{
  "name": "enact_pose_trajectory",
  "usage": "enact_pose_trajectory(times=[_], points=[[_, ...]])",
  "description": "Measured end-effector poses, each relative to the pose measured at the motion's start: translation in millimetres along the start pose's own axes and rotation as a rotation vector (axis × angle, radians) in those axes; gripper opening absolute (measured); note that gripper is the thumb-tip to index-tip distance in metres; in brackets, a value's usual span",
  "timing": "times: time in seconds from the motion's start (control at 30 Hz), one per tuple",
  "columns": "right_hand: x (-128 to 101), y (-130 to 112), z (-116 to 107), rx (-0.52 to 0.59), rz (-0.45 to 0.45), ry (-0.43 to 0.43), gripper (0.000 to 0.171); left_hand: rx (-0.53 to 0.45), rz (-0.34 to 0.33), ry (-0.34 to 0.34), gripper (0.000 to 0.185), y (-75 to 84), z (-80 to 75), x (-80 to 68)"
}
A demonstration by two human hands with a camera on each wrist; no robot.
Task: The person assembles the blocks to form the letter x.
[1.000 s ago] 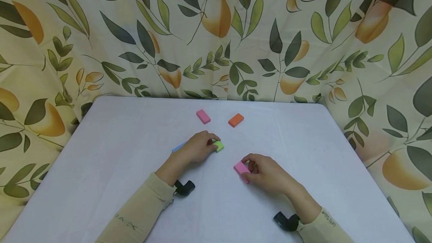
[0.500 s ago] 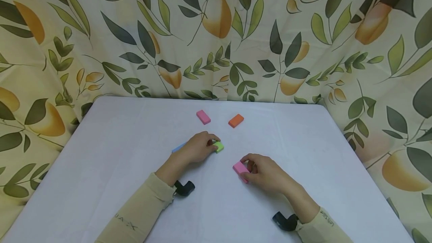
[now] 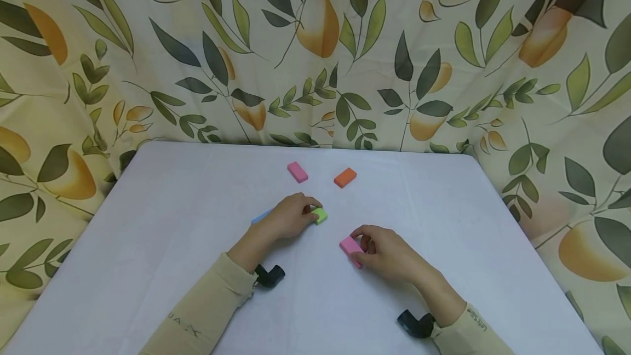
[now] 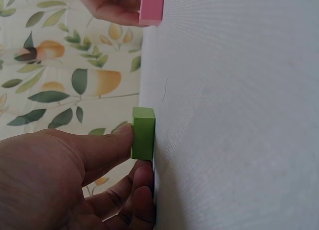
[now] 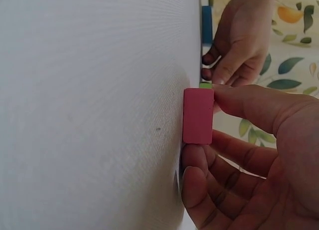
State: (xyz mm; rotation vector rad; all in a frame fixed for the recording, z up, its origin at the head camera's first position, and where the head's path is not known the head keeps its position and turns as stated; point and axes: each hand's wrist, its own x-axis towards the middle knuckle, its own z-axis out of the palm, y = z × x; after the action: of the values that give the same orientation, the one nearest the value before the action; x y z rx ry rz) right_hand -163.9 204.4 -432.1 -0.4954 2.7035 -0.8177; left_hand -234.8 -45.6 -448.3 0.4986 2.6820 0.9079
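My left hand [image 3: 311,210] pinches a small green block [image 3: 321,215] that lies on the white table [image 3: 172,207]. In the left wrist view the thumb [image 4: 107,142] presses on the green block [image 4: 143,133], with the other fingers curled beside it. A blue block [image 3: 259,216] lies mostly hidden behind that hand. My right hand [image 3: 363,245] grips a pink block [image 3: 348,245] by its right end, low on the table. The right wrist view shows the thumb and fingers [image 5: 239,103] around this pink block [image 5: 198,115], with the left hand [image 5: 241,38] beyond it.
A second pink block [image 3: 297,171] and an orange block [image 3: 345,177] lie loose farther back on the table. A curtain with a leaf and pear print [image 3: 315,48] hangs close behind and along both sides. Black wrist cameras [image 3: 268,275] sit under each sleeve.
My right hand has slid the pink block slightly to the left. The left hand and the green block have stayed in place.
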Motion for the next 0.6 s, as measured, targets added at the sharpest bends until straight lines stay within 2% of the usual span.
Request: enact_pose_trajectory(times=[0.6], points=[[2.4,-3.0,0.2,0.009,0.014,-0.011,0.03,0.016,0.001,0.003,0.033,-2.0,0.9,1.3]])
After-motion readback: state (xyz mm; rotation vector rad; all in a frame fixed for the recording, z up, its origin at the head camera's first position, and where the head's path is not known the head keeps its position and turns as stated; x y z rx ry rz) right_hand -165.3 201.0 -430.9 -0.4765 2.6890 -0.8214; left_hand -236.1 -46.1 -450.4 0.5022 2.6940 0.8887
